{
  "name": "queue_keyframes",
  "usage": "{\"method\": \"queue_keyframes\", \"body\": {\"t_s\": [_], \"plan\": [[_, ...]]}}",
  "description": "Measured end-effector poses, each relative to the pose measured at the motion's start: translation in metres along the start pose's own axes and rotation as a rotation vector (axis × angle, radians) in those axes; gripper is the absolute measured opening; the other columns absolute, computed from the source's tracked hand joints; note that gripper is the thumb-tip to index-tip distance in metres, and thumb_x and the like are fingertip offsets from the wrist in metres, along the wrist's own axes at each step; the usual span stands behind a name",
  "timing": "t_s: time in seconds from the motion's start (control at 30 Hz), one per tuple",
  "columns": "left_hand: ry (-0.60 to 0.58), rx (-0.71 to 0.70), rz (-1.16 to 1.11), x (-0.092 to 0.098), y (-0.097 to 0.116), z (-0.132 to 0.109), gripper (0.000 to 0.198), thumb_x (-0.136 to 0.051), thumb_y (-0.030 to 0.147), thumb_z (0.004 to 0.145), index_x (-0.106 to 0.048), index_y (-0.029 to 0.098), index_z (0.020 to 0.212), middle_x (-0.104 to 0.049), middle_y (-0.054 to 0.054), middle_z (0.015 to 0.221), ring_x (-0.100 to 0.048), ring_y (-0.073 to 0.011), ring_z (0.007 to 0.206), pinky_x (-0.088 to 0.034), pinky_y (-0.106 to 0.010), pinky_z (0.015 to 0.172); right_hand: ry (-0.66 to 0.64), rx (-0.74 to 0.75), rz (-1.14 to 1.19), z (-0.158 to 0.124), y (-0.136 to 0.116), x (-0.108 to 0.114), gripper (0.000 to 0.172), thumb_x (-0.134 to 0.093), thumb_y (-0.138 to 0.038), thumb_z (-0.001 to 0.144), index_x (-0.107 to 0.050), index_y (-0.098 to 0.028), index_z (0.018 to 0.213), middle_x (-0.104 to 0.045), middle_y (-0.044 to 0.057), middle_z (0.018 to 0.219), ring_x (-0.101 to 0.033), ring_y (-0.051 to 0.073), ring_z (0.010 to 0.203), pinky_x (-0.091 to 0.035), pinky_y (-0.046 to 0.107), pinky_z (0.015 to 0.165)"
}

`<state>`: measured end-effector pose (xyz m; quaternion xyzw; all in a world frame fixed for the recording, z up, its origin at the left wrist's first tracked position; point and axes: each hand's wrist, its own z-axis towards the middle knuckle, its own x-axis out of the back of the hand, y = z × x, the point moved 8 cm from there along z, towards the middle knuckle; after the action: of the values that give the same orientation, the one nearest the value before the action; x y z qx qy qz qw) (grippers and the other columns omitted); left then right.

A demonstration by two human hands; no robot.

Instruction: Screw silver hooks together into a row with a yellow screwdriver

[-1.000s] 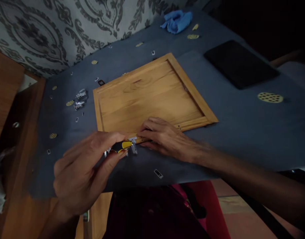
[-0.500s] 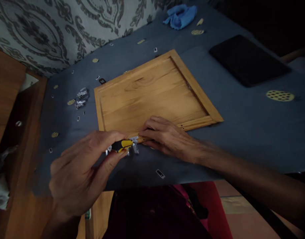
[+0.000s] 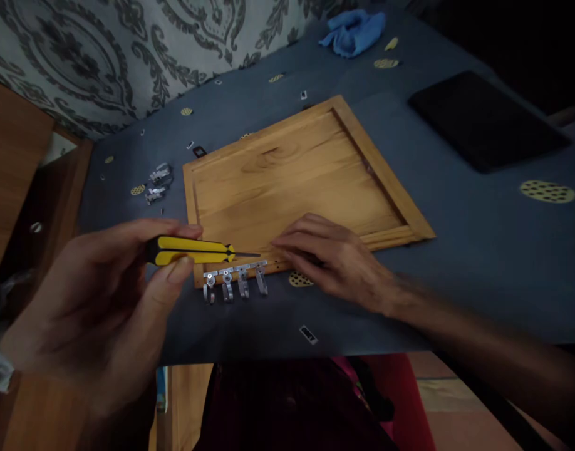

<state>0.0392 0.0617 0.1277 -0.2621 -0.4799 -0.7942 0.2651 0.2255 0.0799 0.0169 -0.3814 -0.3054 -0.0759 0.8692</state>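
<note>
The left hand (image 3: 94, 307) is at the left of the view, beyond the near-left edge of the table (image 3: 456, 263). It holds a screwdriver (image 3: 191, 250) with a yellow and black handle. The handle is short, rigid and light, and its moulded surface probably resists slipping. The best place to grip is mid-handle, which is where the hand has it. The fingers (image 3: 165, 228) wrap over the top and the thumb presses from below, a closed pinch with no gap showing. The thin shaft points right, roughly level, with its tip above the near edge of the wooden panel (image 3: 292, 181).

Just below the tip is a metal hook rail (image 3: 233, 279), a narrow strip with four small hooks. It sits against the panel's near edge and the hooks hang over the blue cloth. It looks stiff, light and smooth, so it is likely to slide if pushed. Whether it is fixed to the wood cannot be told. Neither hand touches it.

The panel lies flat on the table, framed side up. It is rigid, broad and moderately heavy, and best held by its raised border.

The right hand (image 3: 334, 260) rests on the panel's near border, just right of the rail. Its fingers (image 3: 287, 241) are extended and loosely spread, pressing the wood and holding nothing.
</note>
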Motion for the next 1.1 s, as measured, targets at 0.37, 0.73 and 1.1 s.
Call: {"method": "queue_keyframes", "body": {"t_s": [0.37,0.73,1.1], "plan": [[-0.012,-0.23,0.013,-0.029,0.021,0.017,0.018,-0.069,0.03,0.094,-0.071,0.034,0.111,-0.077,0.006,0.102,-0.074,-0.0167,0.081,-0.063,-0.031,0.071,0.044,-0.11,0.18,0.017,-0.018,0.023,0.033,-0.066,-0.032,0.095,-0.063,-0.025,0.126,-0.069,0.004,0.097,-0.065,0.016,0.074,-0.057,0.032,0.07],[0.197,-0.162,-0.177,0.01,-0.046,0.026,0.028,-0.06,0.023,0.099,-0.062,0.023,0.127,-0.075,-0.004,0.112,-0.074,-0.0163,0.096,-0.061,-0.031,0.088,0.386,-0.329,0.323,0.048,0.002,0.036,0.013,-0.067,-0.037,0.093,-0.066,-0.024,0.093,-0.068,0.001,0.076,-0.065,0.017,0.062,-0.054,0.03,0.057],[0.199,0.168,0.235,0.031,-0.209,0.041,0.021,-0.048,0.01,0.087,-0.065,0.02,0.095,-0.075,-0.007,0.097,-0.071,-0.0242,0.096,-0.056,-0.04,0.088,0.369,-0.426,0.342,0.047,0.03,0.013,0.035,-0.067,-0.061,0.087,-0.062,-0.026,0.089,-0.063,-0.001,0.069,-0.055,0.014,0.05,-0.046,0.028,0.047]]}}
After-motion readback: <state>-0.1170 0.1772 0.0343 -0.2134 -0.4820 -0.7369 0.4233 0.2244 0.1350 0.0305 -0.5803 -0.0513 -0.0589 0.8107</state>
